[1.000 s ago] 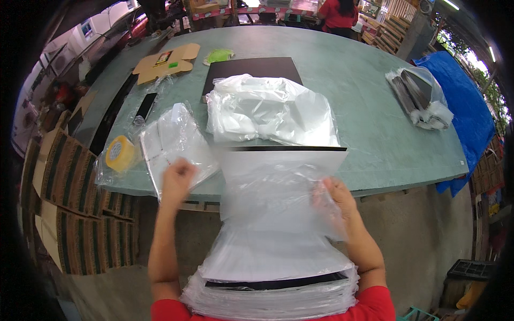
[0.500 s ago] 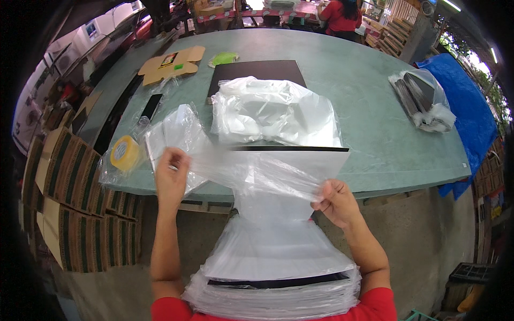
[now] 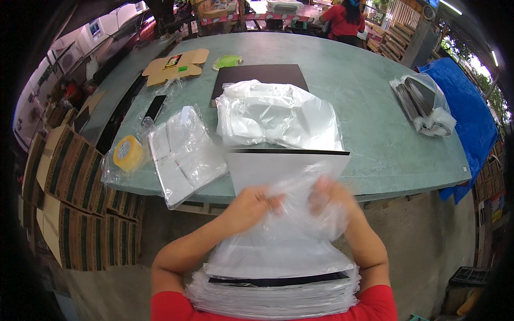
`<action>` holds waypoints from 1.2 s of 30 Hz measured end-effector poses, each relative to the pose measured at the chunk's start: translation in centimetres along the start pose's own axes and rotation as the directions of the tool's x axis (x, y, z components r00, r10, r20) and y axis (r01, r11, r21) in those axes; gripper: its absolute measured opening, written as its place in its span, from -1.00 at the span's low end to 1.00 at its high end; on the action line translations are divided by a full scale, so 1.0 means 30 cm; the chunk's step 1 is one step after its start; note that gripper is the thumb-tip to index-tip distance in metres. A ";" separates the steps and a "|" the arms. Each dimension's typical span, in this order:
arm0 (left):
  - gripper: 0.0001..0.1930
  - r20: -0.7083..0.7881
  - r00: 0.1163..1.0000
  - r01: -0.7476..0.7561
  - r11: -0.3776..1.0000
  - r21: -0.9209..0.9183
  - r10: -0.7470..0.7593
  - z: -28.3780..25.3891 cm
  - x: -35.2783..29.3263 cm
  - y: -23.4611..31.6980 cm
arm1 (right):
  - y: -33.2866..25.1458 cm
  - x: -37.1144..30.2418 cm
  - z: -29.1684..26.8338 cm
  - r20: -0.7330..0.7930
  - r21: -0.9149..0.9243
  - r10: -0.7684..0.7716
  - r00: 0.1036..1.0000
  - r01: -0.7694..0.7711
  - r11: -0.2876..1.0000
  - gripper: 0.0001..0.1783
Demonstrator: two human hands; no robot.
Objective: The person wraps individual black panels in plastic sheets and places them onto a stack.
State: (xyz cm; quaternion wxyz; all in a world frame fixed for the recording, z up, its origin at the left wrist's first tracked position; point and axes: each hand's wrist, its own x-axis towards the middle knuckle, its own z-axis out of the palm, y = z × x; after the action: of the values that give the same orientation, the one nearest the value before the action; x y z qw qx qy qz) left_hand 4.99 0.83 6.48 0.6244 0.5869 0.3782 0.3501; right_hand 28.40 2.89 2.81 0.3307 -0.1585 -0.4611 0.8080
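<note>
A thin clear plastic bag [image 3: 297, 200] is bunched between my hands, blurred by motion. My left hand [image 3: 254, 207] is closed on its left side, fingertips pinched. Curled and smeared, my right hand [image 3: 329, 197] grips the right side, and loose film hangs below it. Behind them a white board [image 3: 257, 167] with a black far edge rests at the table's near edge, partly covered by the film and my hands. Close to my body lies a thick stack of clear-bagged flat sheets [image 3: 278, 299], with a black strip showing near the top.
On the green table [image 3: 369, 128] sit a crumpled white plastic bundle [image 3: 278, 115], a dark flat board [image 3: 262, 73], plastic-wrapped white packets [image 3: 184, 152], a yellow tape roll [image 3: 128, 153], a black phone-like slab [image 3: 155, 108], flattened cardboard [image 3: 174, 67] and a bagged dark bundle [image 3: 423, 104]. Cartons [image 3: 80, 198] stand left.
My hands have come together from a wide spread, the left moving right and downward. The film stretched between them is now bunched, and the wrapped packets at left are uncovered.
</note>
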 end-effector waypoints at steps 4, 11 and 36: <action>-0.83 0.040 0.998 0.054 0.892 -0.449 -0.040 -0.031 0.000 0.045 | 0.002 -0.031 0.033 0.041 -0.036 0.129 0.991 -0.128 0.991 -0.66; -0.75 0.372 0.924 0.072 0.915 -0.398 0.088 -0.145 -0.017 0.052 | -0.094 0.031 0.100 0.477 -0.438 0.641 0.601 -0.471 0.766 -0.55; -0.88 0.175 0.934 -0.255 -0.240 0.937 -0.310 -0.046 -0.107 0.036 | 0.047 -0.113 0.040 -0.279 -0.579 0.176 0.944 -0.019 -0.815 -0.63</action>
State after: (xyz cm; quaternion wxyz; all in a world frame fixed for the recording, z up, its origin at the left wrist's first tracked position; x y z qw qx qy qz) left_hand 2.26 -1.28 7.72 -0.0177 0.8915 0.4003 -0.2113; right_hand 29.65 -0.71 2.07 -0.1990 -0.3992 -0.8856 -0.1292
